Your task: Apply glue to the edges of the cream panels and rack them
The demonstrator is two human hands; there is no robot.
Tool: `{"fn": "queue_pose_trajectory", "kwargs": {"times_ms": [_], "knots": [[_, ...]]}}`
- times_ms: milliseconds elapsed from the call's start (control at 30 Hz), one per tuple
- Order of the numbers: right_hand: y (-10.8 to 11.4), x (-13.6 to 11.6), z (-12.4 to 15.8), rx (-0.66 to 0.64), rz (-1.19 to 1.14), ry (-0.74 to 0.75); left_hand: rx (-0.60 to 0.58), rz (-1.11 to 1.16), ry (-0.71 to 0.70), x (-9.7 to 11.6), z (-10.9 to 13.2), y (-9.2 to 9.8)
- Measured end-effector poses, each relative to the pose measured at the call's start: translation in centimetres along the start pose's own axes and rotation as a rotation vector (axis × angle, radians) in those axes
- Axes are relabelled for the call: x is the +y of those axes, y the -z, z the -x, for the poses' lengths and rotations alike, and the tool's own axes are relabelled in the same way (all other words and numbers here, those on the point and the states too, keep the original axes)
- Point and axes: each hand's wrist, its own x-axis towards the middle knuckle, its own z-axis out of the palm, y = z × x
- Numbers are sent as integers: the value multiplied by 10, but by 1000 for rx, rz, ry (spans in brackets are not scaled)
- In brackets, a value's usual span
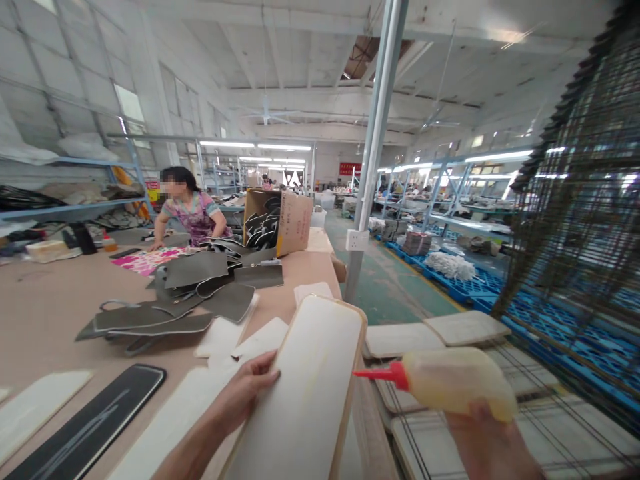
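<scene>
My left hand (250,383) grips the left edge of a long white panel (310,373) with rounded corners and a tan border, tilted up from the table. Faint yellowish streaks run along its face. In my right hand (483,427) is a translucent squeeze bottle (455,377) of pale yellow liquid, held sideways. Its red nozzle points left, close to the panel's right edge; whether it touches, I cannot tell. A black panel (100,427) with whitish streaks lies at the left, and more white pieces (175,407) are under and beside my left forearm.
Dark grey cut pieces (195,287) are heaped on the brown table (45,293), by a cardboard box (295,223). A co-worker (195,210) stands across it. At the right are racks with white panels (575,433), a wire rack stack (575,180) and blue pallets (480,280). A metal post (375,133) rises ahead.
</scene>
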Motion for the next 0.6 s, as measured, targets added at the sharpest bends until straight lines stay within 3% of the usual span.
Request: {"fn": "queue_pose_trajectory", "kwargs": {"times_ms": [200,300,400,500,600], "knots": [[-1,-15,-22,172,-93,158,-105,6,60,-4,-20,-15],[-2,-27,-31,233,-236,142,-134,-17,50,-6,-27,-13],[3,-23,-29,322,-395,-22,-133,-81,-25,-10,-32,-6],[16,3,-22,385,-585,-250,-6,-200,-140,-17,-37,3],[32,38,-17,326,-747,-507,128,-278,-185,-24,-40,11]]}}
